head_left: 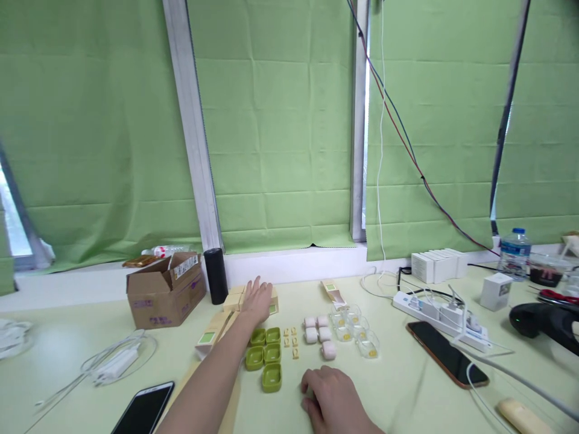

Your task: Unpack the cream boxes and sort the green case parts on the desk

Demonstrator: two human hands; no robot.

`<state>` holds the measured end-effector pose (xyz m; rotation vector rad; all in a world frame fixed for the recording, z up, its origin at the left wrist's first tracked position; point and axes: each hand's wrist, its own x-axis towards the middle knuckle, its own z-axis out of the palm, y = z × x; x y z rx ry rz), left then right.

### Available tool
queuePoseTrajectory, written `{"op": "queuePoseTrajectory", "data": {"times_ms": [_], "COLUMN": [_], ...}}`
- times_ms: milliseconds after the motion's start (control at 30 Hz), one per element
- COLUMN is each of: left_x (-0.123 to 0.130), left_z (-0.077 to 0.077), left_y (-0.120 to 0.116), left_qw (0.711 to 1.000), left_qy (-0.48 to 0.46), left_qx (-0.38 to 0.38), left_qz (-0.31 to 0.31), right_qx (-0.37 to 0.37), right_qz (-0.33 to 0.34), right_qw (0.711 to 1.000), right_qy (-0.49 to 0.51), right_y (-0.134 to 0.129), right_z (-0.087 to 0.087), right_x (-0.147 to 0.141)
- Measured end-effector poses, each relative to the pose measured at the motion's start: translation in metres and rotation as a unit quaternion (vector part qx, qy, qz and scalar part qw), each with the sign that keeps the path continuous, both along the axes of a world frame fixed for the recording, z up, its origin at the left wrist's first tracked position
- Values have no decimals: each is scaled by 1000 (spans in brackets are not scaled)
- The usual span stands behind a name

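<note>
My left hand (257, 301) reaches to the back of the table. Its fingers are spread over some small cream boxes (234, 299), partly covering them. Below my left wrist lie several olive-green square cups (272, 354) in two columns. Right of them are small pale-yellow pieces (295, 342), then pinkish-white rounded blocks (324, 334), then clear domed shells (359, 331) with yellow spots inside. My right hand (335, 398) rests on the table in front of the blocks, fingers curled in, with nothing visible in them.
At the left stand a cardboard box (167, 292) and a black cylinder (216, 276). A phone (143, 408) lies at front left, another phone (446, 352) at right beside a power strip (441, 316) with cables. An opened cream carton (333, 293) lies behind the shells.
</note>
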<state>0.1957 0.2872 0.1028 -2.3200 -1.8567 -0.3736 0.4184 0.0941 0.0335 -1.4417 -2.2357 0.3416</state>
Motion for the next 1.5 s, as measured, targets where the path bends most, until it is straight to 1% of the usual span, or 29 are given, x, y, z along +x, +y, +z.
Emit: {"op": "queuePoseTrajectory", "data": {"times_ms": [100,167,233,300,400,467,500,567,633,667,700,733,767,833,900,1000,1033,1133,1200,1300,1400,1467,1500], "left_x": [5,8,11,15,24,29,31,34,38,41,43,46,49,55,59,61,60,56,53,52,56,58,59], "left_z": [3,8,15,24,35,40,41,41,37,35,32,30,27,20,12,-6,-13,-32,-40,-44,-42,-40,-38], "left_y": [-6,-9,-12,-17,-36,-60,-74,-107,-140,-155,-168,-180,-189,-202,-208,-206,-205,-200,-199,-201,-206,-210,-212], "left_qw": [998,991,978,956,907,869,850,817,788,746,709,688,675,656,641,619,606,547,510,462,416,401,401], "left_qy": [-65,-127,-202,-284,-401,-464,-490,-529,-562,-609,-643,-662,-672,-695,-713,-737,-748,-793,-810,-809,-800,-801,-804], "left_qx": [-15,-22,-26,-32,-57,-85,-99,-124,-147,-177,-207,-227,-244,-247,-241,-237,-236,-233,-253,-319,-372,-376,-369], "left_qz": [-19,-30,-45,-67,-112,-149,-167,-193,-204,-202,-200,-192,-182,-162,-150,-136,-132,-132,-143,-174,-220,-236,-237], "right_qx": [4,6,8,16,48,90,118,186,243,257,256,240,214,162,139,135,130,116,112,117,129,136,138], "right_qz": [-3,-4,-4,-2,-9,-22,-29,-32,-18,-5,15,36,56,94,122,148,148,142,143,142,136,137,138], "right_qw": [1000,1000,1000,999,992,979,968,936,902,891,889,894,904,926,936,933,932,926,922,919,922,926,928], "right_qy": [5,7,16,42,116,183,221,298,357,374,380,376,365,328,300,298,305,329,342,349,338,325,318], "right_y": [-1,-1,-2,-3,-2,1,2,5,5,4,1,-1,-4,-9,-12,-11,-10,-10,-11,-12,-12,-11,-11], "right_z": [-2,-3,-3,-2,1,2,2,2,3,5,7,9,12,16,18,20,21,22,22,19,16,14,14], "right_x": [0,0,0,2,8,14,17,22,25,27,28,28,28,27,26,23,22,21,20,18,17,18,19]}}
